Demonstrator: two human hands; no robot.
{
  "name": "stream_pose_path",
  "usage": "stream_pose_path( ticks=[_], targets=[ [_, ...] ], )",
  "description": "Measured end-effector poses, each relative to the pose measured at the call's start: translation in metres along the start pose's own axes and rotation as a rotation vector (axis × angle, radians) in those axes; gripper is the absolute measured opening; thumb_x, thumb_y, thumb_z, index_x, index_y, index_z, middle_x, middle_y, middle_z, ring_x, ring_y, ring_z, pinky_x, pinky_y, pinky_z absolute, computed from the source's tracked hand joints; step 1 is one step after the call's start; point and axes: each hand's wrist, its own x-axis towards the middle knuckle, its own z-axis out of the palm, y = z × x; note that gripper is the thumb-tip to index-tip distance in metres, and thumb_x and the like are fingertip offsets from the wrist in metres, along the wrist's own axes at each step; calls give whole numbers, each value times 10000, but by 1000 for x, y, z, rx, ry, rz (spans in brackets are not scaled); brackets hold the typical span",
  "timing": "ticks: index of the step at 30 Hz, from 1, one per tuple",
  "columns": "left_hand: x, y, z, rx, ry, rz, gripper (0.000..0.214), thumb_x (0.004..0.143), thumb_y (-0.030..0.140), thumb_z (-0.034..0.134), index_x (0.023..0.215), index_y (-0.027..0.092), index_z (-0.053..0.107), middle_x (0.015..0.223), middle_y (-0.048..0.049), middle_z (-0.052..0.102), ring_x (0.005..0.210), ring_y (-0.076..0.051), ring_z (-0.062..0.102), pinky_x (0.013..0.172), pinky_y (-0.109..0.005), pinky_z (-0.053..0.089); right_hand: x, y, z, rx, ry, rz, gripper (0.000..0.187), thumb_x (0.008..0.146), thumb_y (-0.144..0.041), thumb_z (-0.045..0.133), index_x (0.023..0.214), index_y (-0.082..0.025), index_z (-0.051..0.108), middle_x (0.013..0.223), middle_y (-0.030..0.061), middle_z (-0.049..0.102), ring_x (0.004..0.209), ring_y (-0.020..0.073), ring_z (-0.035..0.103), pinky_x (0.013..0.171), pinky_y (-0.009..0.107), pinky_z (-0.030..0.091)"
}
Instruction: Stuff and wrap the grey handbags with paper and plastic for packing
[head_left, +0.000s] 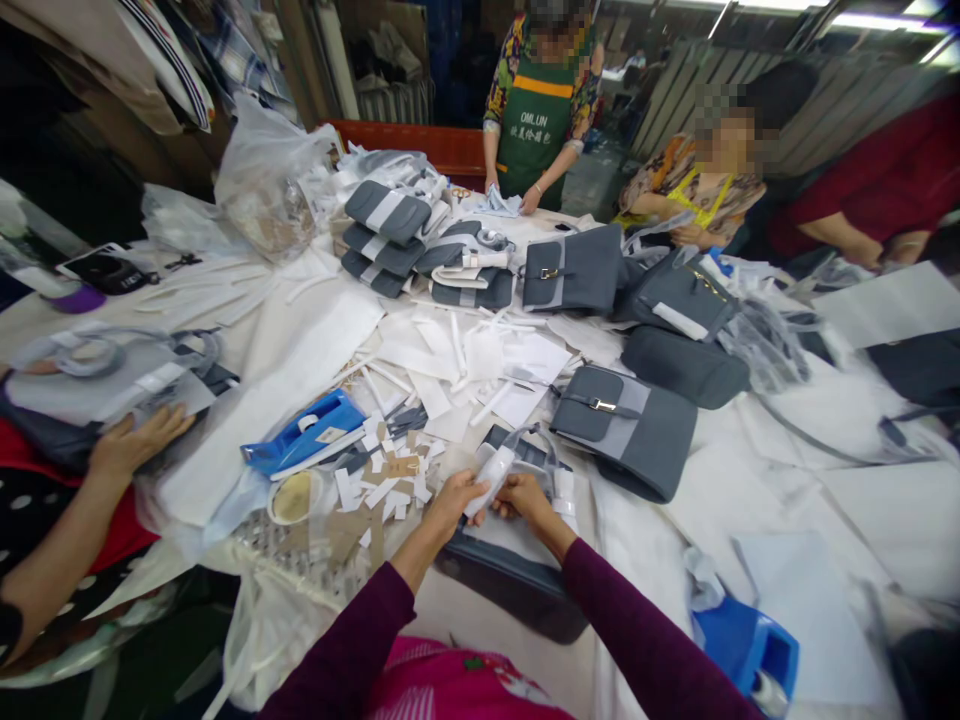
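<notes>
A dark grey handbag point(517, 582) lies in front of me on the table. Its handle point(495, 470) stands up, covered in a white wrap. My left hand point(454, 498) is closed around the lower left of that wrapped handle. Fingers pinched together, my right hand point(529, 503) is close to the right side of the handle; what lies between its fingertips is too small to make out. Another white-wrapped strap piece point(564, 492) rests on the bag just beyond my right hand.
Finished-looking grey bags point(626, 425) and stacked flaps point(386, 215) lie beyond. Paper scraps point(390, 485), a blue tape dispenser point(319, 430) and a white cup point(295, 497) are at left. Another blue dispenser point(746, 650) stands at right. Several co-workers surround the table; one hand point(142, 440) is at left.
</notes>
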Motion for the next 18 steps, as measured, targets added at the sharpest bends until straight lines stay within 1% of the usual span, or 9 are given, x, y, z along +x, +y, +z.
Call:
stream_pose_path(
  ticks=[2, 4, 6, 8, 10, 12, 14, 16, 18],
  targets=[
    [-1, 3, 1, 5, 8, -7, 425, 705, 513, 686, 822, 130, 542, 555, -11, 582, 359, -96, 471, 356, -202, 262, -5, -1, -2, -8, 5, -13, 105, 626, -233, 609, 612, -154, 541, 508, -1, 600, 368, 94, 490, 387, 201, 315],
    [-3, 5, 2, 16, 30, -11, 403, 710, 501, 678, 812, 138, 538, 495, 14, 543, 345, -97, 451, 358, -202, 261, -18, 2, -6, -25, 28, -86, 170, 618, -227, 626, 758, -172, 548, 542, -30, 588, 433, 124, 537, 431, 219, 376],
    [-4, 6, 2, 26, 50, -6, 371, 713, 482, 671, 792, 148, 529, 467, 29, 515, 338, -98, 442, 358, -202, 256, -34, 6, -11, -70, 55, -239, 341, 602, -179, 632, 928, -197, 531, 666, -23, 614, 579, 164, 605, 541, 259, 468],
    [-3, 6, 3, 33, 63, -2, 346, 712, 462, 668, 785, 155, 526, 475, 29, 516, 342, -102, 449, 354, -203, 254, -48, 9, -13, -157, 94, -405, 412, 617, -132, 599, 1013, -214, 524, 862, 25, 639, 736, 192, 630, 676, 305, 513],
    [-2, 4, 3, 36, 70, -3, 328, 712, 444, 666, 795, 157, 530, 476, 30, 517, 343, -106, 454, 349, -203, 252, -57, 7, -14, -274, 157, -509, 317, 684, -121, 539, 987, -213, 567, 954, 54, 635, 770, 195, 621, 730, 325, 513],
    [-2, 3, 4, 36, 79, -6, 314, 716, 432, 659, 798, 157, 533, 465, 29, 512, 340, -109, 453, 346, -201, 247, -60, 0, -13, -410, 224, -593, 208, 772, -131, 480, 901, -207, 625, 884, 54, 633, 744, 194, 607, 724, 323, 499],
    [-1, 2, 4, 40, 87, -5, 291, 720, 418, 647, 790, 157, 538, 466, 25, 513, 338, -110, 451, 346, -204, 252, -56, -11, -11, -537, 265, -687, 216, 841, -155, 451, 819, -204, 660, 820, 53, 618, 748, 193, 597, 715, 308, 478],
    [-1, 2, 5, 52, 96, 5, 245, 720, 379, 630, 784, 156, 551, 475, 22, 516, 340, -113, 453, 348, -211, 266, -48, -23, -8, -642, 250, -771, 234, 873, -175, 462, 783, -203, 676, 816, 53, 610, 764, 183, 591, 709, 282, 458],
    [-1, 2, 6, 74, 115, 16, 187, 710, 320, 609, 787, 154, 569, 483, 22, 517, 346, -119, 462, 350, -217, 280, -38, -34, -4, -734, 183, -807, 240, 882, -168, 469, 779, -205, 683, 826, 47, 610, 750, 164, 584, 689, 257, 439]
  ],
)
